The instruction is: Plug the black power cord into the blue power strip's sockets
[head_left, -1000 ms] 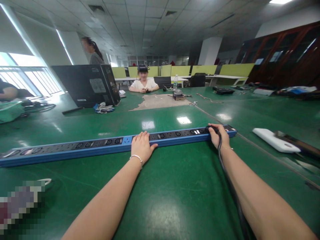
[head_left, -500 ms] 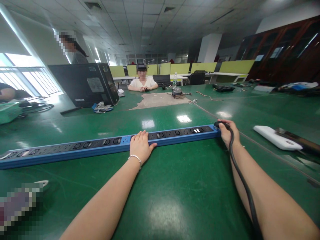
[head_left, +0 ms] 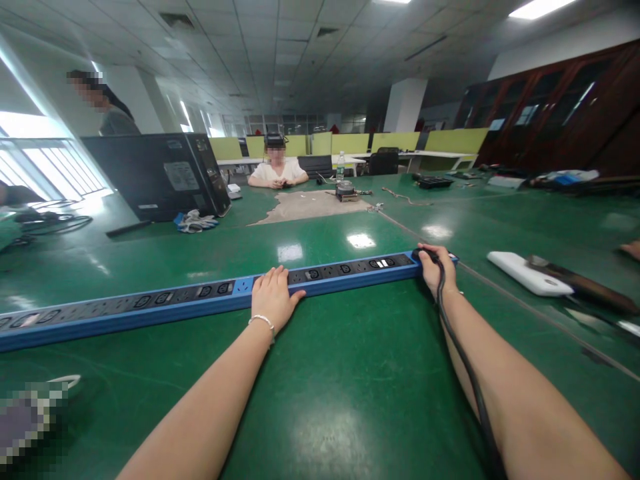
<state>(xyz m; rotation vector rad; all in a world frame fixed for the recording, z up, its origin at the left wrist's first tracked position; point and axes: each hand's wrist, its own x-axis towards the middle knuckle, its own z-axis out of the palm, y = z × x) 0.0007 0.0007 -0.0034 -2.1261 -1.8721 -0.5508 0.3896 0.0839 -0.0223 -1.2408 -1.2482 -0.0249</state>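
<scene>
Leftward behind the black computer case (head_left: 150, 177), a standing person (head_left: 117, 121) is now seen farther along than in the earlier head view. Down on the green table (head_left: 350, 353), the long blue power strip (head_left: 350, 281) is laid crosswise, sockets facing up. Its middle is being covered by the left hand (head_left: 273, 297), fingers extended close together over the top, thumb spread along the near side. And at its right end, the black plug (head_left: 421, 254) is held in the right hand (head_left: 439, 268), fingers curled closed around it; how deeply it is seated cannot be told. From there the black cable (head_left: 467, 365) is draped beside the right forearm.
</scene>
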